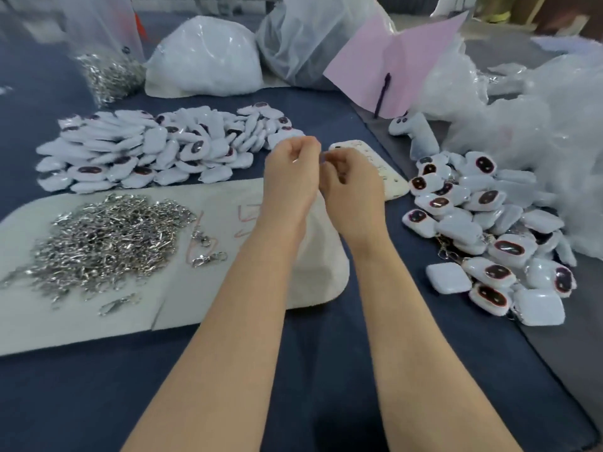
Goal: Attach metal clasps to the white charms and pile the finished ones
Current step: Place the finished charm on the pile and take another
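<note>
Dark blue table held loose charms far left, clasps near left, finished pile right. I saw left hand and right hand curled together; what they pinched was hidden. Risk: a clasp slipping from so fine a pinch.

Illumination even, diffuse, moderately bright; source not determinable. Shadows faint. Glints on the metal clasps left of the left hand; sheen on plastic bags beyond it. Overall focus soft; that hand's outline blurred. Wide-angle bowing toward frame edges.
</note>
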`<act>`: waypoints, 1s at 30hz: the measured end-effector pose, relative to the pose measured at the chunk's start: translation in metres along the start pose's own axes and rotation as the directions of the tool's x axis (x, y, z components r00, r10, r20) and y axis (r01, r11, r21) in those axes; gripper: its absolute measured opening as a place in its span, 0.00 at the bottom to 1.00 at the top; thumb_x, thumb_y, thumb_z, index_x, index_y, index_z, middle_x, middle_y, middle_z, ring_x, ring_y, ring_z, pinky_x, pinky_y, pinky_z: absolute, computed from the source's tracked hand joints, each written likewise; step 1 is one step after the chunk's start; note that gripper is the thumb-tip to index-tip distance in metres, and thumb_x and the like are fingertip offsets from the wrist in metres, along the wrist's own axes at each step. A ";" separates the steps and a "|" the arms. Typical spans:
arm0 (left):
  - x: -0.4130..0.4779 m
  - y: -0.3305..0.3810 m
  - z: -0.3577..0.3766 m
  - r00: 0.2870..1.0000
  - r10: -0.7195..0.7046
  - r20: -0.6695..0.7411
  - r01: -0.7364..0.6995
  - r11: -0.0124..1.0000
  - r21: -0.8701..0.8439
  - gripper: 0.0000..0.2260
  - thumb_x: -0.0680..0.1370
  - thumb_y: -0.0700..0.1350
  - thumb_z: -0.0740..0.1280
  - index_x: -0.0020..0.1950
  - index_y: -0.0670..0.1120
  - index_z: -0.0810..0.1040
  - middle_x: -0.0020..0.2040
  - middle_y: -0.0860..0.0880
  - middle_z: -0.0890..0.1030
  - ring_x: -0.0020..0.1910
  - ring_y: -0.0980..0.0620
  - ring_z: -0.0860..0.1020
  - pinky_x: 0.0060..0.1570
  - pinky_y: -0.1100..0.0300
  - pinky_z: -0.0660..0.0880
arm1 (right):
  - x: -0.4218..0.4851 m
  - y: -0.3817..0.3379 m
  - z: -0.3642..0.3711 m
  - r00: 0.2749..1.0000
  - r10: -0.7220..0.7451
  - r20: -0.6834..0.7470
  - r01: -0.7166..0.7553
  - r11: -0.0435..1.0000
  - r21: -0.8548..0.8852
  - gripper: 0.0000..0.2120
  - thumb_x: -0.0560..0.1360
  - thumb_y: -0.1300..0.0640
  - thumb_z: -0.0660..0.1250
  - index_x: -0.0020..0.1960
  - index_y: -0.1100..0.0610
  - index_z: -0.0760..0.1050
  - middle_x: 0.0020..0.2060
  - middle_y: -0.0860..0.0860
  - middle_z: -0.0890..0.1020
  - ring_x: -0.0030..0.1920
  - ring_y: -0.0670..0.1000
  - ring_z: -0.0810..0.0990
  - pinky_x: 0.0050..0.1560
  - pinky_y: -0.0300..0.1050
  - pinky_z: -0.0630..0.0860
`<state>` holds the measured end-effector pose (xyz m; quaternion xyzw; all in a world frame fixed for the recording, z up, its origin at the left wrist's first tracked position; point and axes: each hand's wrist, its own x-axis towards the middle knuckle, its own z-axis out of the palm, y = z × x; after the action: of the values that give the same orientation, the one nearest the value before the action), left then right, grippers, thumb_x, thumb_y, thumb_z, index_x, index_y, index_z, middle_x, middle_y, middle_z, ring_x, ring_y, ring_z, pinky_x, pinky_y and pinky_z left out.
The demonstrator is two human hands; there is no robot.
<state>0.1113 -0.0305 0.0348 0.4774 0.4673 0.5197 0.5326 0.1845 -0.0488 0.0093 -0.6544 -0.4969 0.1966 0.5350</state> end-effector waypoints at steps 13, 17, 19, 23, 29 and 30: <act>0.051 -0.012 -0.159 0.854 -0.268 -0.446 0.047 0.893 -0.447 0.06 0.78 0.39 0.60 0.42 0.46 0.72 0.41 0.51 0.73 0.41 0.56 0.75 0.36 0.66 0.72 | 0.034 -0.016 0.170 0.940 -0.135 0.315 0.236 0.920 -0.312 0.25 0.79 0.58 0.58 0.75 0.49 0.59 0.75 0.61 0.53 0.75 0.59 0.52 0.74 0.50 0.49; 0.056 -0.012 -0.150 0.874 -0.278 -0.399 0.067 0.882 -0.467 0.06 0.79 0.39 0.59 0.43 0.46 0.72 0.41 0.51 0.72 0.39 0.56 0.73 0.36 0.66 0.71 | 0.046 -0.009 0.189 0.922 -0.150 0.357 0.316 0.824 -0.471 0.23 0.79 0.54 0.59 0.73 0.45 0.62 0.73 0.52 0.60 0.73 0.60 0.54 0.73 0.56 0.53; 0.055 -0.013 -0.144 0.882 -0.277 -0.380 0.083 0.887 -0.454 0.07 0.78 0.38 0.58 0.41 0.45 0.71 0.40 0.51 0.72 0.40 0.56 0.74 0.37 0.67 0.71 | 0.043 -0.008 0.193 0.933 -0.173 0.317 0.316 0.816 -0.484 0.19 0.77 0.55 0.62 0.67 0.45 0.69 0.68 0.50 0.66 0.70 0.57 0.58 0.71 0.52 0.55; 0.054 -0.018 -0.141 0.900 -0.252 -0.356 0.122 0.930 -0.348 0.07 0.79 0.38 0.58 0.42 0.45 0.70 0.38 0.50 0.71 0.40 0.54 0.72 0.38 0.66 0.69 | 0.030 -0.011 0.178 0.970 -0.094 0.225 0.182 0.892 -0.413 0.14 0.76 0.51 0.64 0.62 0.46 0.74 0.62 0.52 0.72 0.66 0.56 0.64 0.67 0.51 0.61; 0.038 -0.015 -0.130 0.968 -0.243 -0.065 0.208 0.918 -0.338 0.08 0.80 0.44 0.61 0.45 0.42 0.76 0.45 0.43 0.75 0.40 0.51 0.73 0.39 0.63 0.70 | -0.007 -0.027 0.126 0.970 -0.147 0.194 0.121 0.983 0.140 0.11 0.74 0.57 0.68 0.56 0.49 0.76 0.54 0.47 0.76 0.59 0.45 0.71 0.54 0.27 0.65; 0.036 -0.014 -0.128 0.973 -0.220 -0.064 0.188 0.926 -0.327 0.08 0.80 0.44 0.61 0.47 0.42 0.77 0.45 0.43 0.77 0.42 0.52 0.75 0.39 0.62 0.73 | -0.013 -0.030 0.120 0.955 -0.172 0.240 0.140 0.980 0.142 0.11 0.73 0.59 0.68 0.55 0.49 0.75 0.53 0.46 0.76 0.57 0.44 0.72 0.53 0.27 0.65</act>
<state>-0.0131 0.0079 0.0068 0.3073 0.4500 0.5532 0.6301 0.0710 -0.0015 -0.0096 -0.5486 -0.5977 0.2653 0.5210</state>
